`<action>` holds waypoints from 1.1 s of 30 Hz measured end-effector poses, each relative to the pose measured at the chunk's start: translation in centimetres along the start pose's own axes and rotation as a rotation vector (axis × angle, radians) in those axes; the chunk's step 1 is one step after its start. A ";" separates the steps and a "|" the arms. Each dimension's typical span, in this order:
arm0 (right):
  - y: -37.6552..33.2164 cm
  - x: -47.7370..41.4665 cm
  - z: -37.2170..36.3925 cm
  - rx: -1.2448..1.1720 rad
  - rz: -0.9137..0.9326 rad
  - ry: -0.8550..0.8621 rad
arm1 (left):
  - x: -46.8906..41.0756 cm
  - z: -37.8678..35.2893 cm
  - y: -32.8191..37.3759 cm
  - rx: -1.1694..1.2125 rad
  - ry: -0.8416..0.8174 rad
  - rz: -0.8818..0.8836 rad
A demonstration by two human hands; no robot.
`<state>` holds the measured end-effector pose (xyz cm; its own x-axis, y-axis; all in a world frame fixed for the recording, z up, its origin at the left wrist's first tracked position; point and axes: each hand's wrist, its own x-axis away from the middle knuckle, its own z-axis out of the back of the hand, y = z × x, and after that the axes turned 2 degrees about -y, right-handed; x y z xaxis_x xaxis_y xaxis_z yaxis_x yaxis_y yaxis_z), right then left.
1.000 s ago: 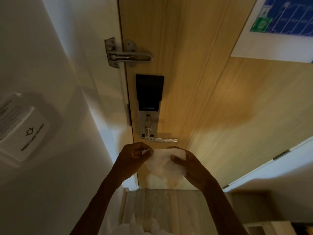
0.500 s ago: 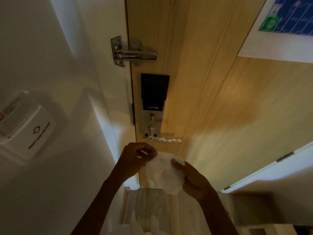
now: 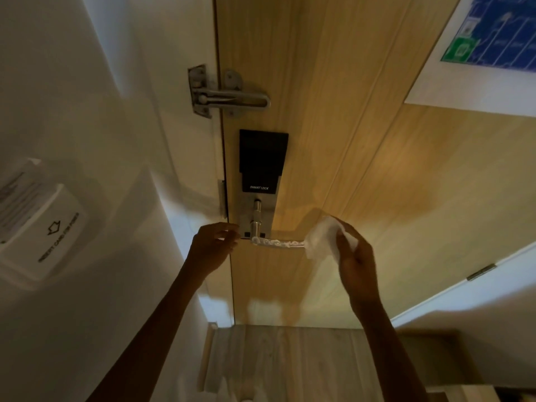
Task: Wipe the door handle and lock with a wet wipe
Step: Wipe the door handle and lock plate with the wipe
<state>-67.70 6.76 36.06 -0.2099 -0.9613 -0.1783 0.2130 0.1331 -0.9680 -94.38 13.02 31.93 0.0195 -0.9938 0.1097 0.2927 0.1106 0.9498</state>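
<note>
A silver lever handle sticks out to the right from a smart lock with a black upper panel and a silver lower plate on a wooden door. My right hand holds a crumpled white wet wipe against the handle's right tip. My left hand hovers by the door edge, just left of the lock plate, fingers loosely curled around nothing.
A metal swing-bar door guard is mounted above the lock. A white key-card holder sits on the left wall. A blue evacuation plan hangs on the door at upper right. Wooden floor lies below.
Both hands held the wipe below the handle before. My left hand has let go and moved left; my right hand has carried the wipe up to the handle's tip.
</note>
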 end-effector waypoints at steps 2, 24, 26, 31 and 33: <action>1.0 -0.8 -1.7 0.136 0.124 -0.051 | -1.1 -0.5 -0.2 -0.023 -0.030 0.009; 5.6 -2.6 -4.2 0.803 0.311 -0.470 | -4.3 -1.2 0.1 0.122 -0.207 0.080; 6.1 -2.5 -4.6 0.900 0.369 -0.453 | -4.2 -1.3 0.4 0.143 -0.239 0.082; 6.0 -3.5 -4.6 1.052 0.513 -0.469 | -4.2 -1.2 0.7 0.101 -0.247 0.063; 5.8 -4.1 -3.9 1.044 0.537 -0.528 | -4.3 -1.1 0.7 0.097 -0.266 0.063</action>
<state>-69.36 12.42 30.49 0.4847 -0.8566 -0.1770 0.8450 0.5108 -0.1580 -93.22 17.37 31.83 -0.2208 -0.9477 0.2305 0.2061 0.1856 0.9608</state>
